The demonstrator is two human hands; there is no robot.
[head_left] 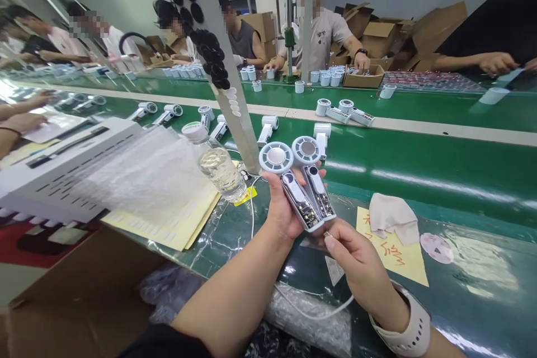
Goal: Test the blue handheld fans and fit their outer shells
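Two handheld fans with round grilled heads lie side by side in my left hand [282, 210], which is closed around their handles. The left fan [298, 196] and the right fan [319, 193] both show bare circuit boards in their opened handles. My right hand [354, 251] pinches the small metal plug of a white cable [310, 318], close to the bottom ends of the fans. Whether the plug touches a fan I cannot tell.
Several more fans [268, 128] lie on the green conveyor [419, 168] beyond. A clear bottle [218, 165] stands left, beside a metal post [235, 95] and a white machine [71, 168]. A cloth [392, 215] rests on a yellow note [392, 260]. Co-workers sit across the belt.
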